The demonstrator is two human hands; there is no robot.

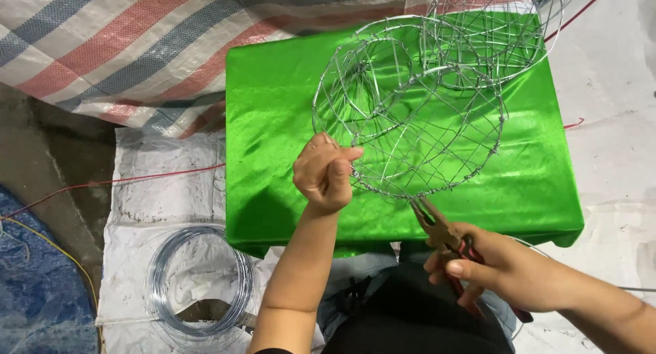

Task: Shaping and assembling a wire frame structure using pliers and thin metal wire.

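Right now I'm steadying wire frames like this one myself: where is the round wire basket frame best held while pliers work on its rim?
Probably by the near rim, from the left side, as the left hand does: the wire basket frame is open mesh, and its thicker rim ring gives fingers a firm hoop. That leaves the lower right rim free, where the pliers in the right hand meet it.

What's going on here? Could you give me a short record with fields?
left hand: fist closed on the rim of the wire basket
right hand: holds pliers, tips at the basket's lower rim
surface: green cloth over a table
second basket: behind the first
wire coil: on the white sheet, lower left
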